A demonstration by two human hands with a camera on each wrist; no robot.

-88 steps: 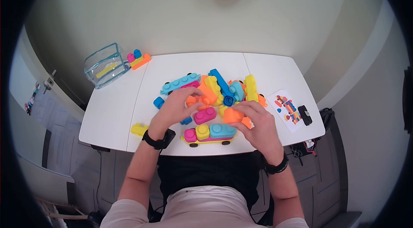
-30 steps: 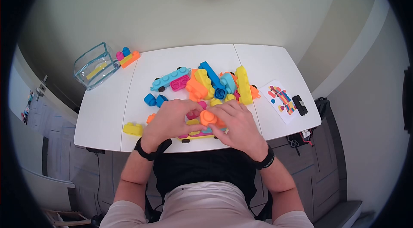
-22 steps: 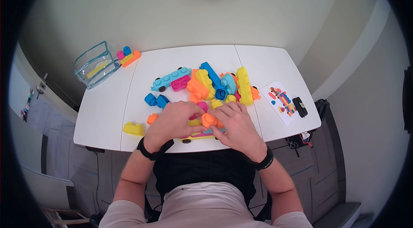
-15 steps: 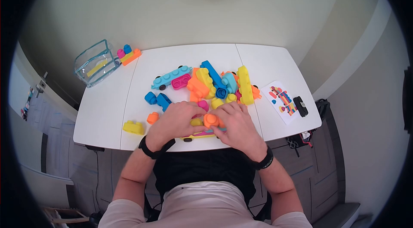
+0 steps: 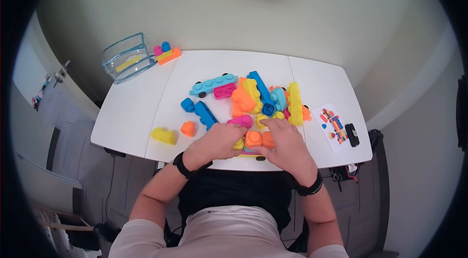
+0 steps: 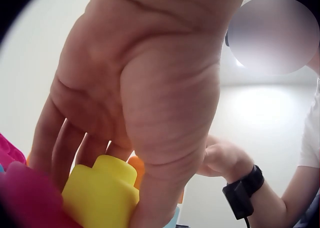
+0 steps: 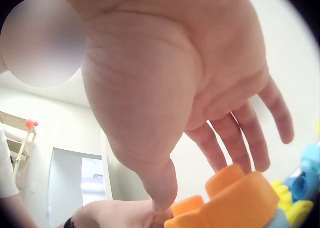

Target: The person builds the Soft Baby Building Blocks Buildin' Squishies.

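Note:
In front of the person is a yellow toy train car (image 5: 252, 155) with building blocks on top. My left hand (image 5: 219, 142) grips the car's yellow block (image 6: 102, 195), its thumb on the near side and fingers behind. A pink block (image 6: 35, 203) stands beside it in the left wrist view. An orange block (image 5: 253, 139) sits on the car to the right, over a light-blue block. My right hand (image 5: 291, 150) is around it, fingers (image 7: 245, 148) straight and spread behind, thumb at its near edge. The left hand covers the car's left end.
Mixed blocks lie behind the car, including a loose pink block (image 5: 241, 121) and a light-blue car (image 5: 213, 84). Blue (image 5: 205, 114), orange (image 5: 188, 129) and yellow blocks (image 5: 164, 135) lie left. A picture sheet (image 5: 332, 125) lies right; a clear case (image 5: 128, 59) stands far left.
The orange block, held above the pile earlier, now sits on the car. My left hand moved from the orange pieces to the yellow block; my right hand has spread slightly. The head view shifted.

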